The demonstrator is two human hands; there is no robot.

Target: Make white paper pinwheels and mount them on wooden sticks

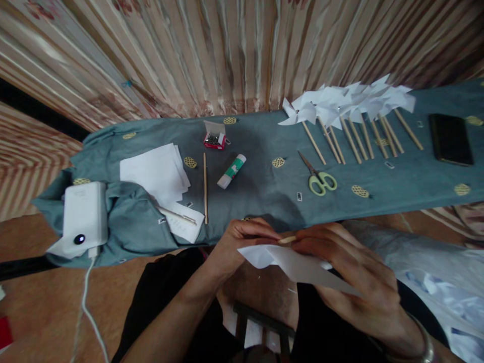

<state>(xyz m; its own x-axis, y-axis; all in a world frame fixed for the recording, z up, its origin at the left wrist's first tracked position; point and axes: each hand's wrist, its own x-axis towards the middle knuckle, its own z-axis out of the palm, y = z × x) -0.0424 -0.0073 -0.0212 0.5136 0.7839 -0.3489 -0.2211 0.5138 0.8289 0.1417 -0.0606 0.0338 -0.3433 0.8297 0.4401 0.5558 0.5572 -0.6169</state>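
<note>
Both hands meet just in front of the table's near edge. My left hand (242, 242) is closed, its fingers pinching one end of a short visible length of wooden stick (287, 240). Around the stick's other side and a folded white paper pinwheel (298, 267), the fingers of my right hand (351, 267) are closed. The paper hangs below the stick, partly covered by the right fingers. Whether a pin joins paper and stick is hidden. Beyond the hands lie green-handled scissors (321, 181), a glue stick (232, 171) and one loose wooden stick (205, 189).
Several finished paper pinwheels (348, 103) on sticks lie at the back right, near a black phone (450, 139). White paper sheets (151, 169), a pen (177, 215) and an open red box of pins (215, 140) are at left. A cabled white power bank (85, 214) sits at the table's left end.
</note>
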